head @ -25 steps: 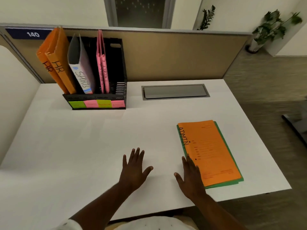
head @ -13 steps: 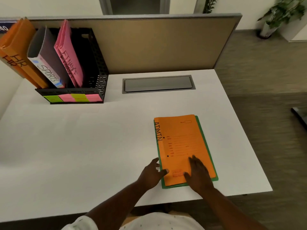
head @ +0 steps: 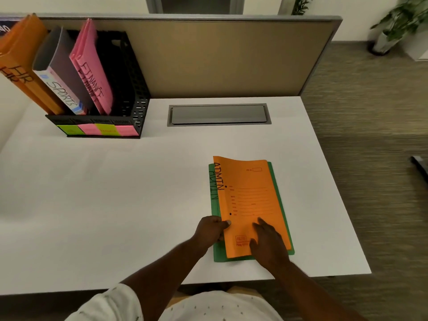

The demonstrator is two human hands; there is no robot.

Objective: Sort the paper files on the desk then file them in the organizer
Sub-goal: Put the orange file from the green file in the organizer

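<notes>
Pinching the near-left edge of the orange ADMIN file (head: 251, 205), the left hand (head: 209, 230) lifts it slightly off the green file (head: 214, 206) beneath; the right hand (head: 269, 243) rests flat and ungripping on its cover. This looks like pickup; next, both ADMIN files need carrying to the black organizer (head: 129, 93) at far left, whose rightmost slot stands free.

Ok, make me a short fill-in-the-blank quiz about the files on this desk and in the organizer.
1. The orange file under both hands is labelled ____.
2. It lies on top of a ____ file.
3. In the organizer, the pink files read ____.
4. The left hand grips the orange file's ____ edge.

Answers: ADMIN; green; FINANCE; left
</notes>
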